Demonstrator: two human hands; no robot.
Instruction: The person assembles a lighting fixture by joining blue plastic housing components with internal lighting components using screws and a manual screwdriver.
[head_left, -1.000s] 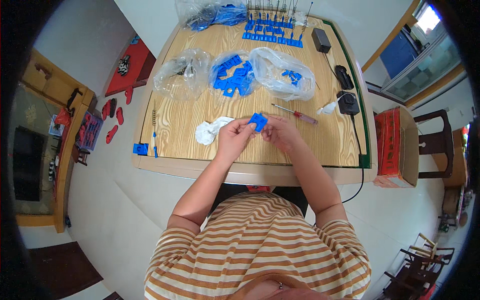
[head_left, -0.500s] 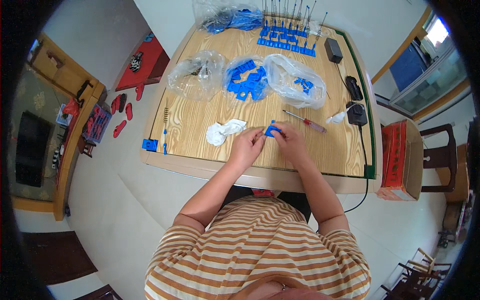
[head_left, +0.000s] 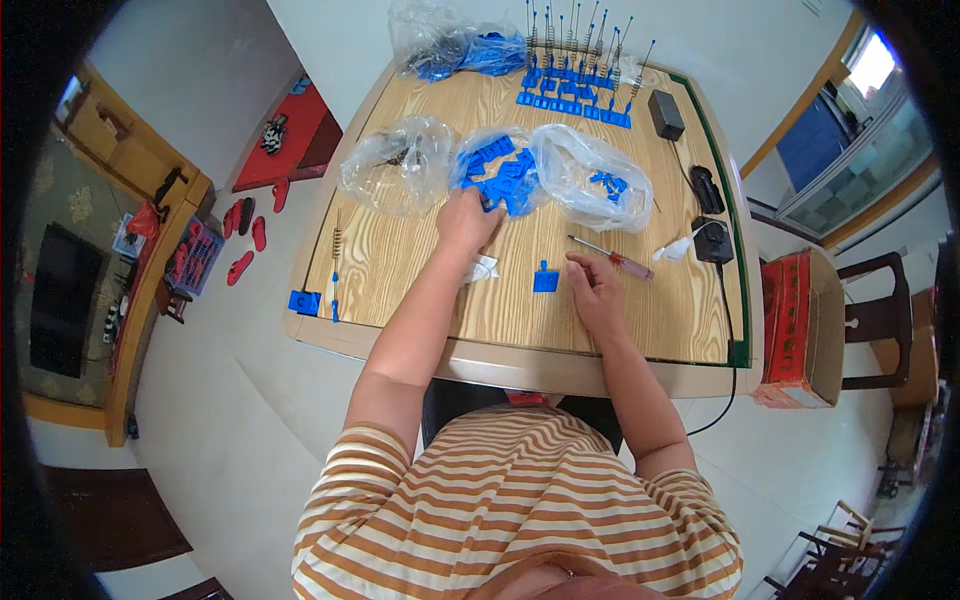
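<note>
My left hand reaches to the near edge of a clear plastic bag full of flat blue plastic pieces. Its fingertips are among the pieces, and whether they grip one is hidden. My right hand rests on the table with loosely bent fingers apart and nothing in them. Just left of it lies a square blue plastic piece with a small stem pointing away from me. A screwdriver with a clear reddish handle lies beyond the right hand. White crumpled tissue shows partly from behind my left forearm.
Two more clear bags flank the middle one: one with dark bits, one with small blue parts. Several blue bases with upright springs stand at the back. A spring rod and blue block lie left; black devices sit right.
Both hands have let go of the blue piece, which now lies on the table. My left hand has moved forward and left to the middle bag; the right has drawn slightly right.
</note>
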